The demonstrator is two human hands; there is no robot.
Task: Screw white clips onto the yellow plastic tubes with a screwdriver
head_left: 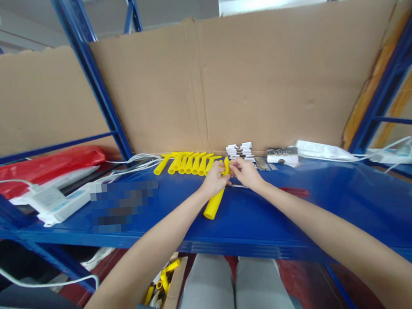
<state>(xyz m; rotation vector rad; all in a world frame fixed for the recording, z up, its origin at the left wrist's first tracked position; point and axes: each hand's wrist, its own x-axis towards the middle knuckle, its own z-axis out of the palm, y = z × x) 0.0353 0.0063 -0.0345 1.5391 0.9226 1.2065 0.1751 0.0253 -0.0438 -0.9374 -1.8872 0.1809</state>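
Note:
My left hand [215,179] is closed around a yellow plastic tool with a hollow tube handle [215,204], whose open end points toward me. At the narrow upper end of that tool, my right hand [245,173] has its fingertips pinched together; anything small between them is too tiny to make out. Below the right wrist lies what looks like a screwdriver with a red handle [295,192], its thin metal shaft partly covered by the forearm. Behind the hands, several like yellow tools [185,164] lie in a row, tube ends toward me.
Stacked small white boxes [240,149], thin metal strips [262,163] and a black-and-white box [282,154] lie along the cardboard wall [257,80]. White cables and a power strip [68,204] are at left, beside a red bag [48,165]. Below the blue shelf, a carton holds more yellow pieces [164,279].

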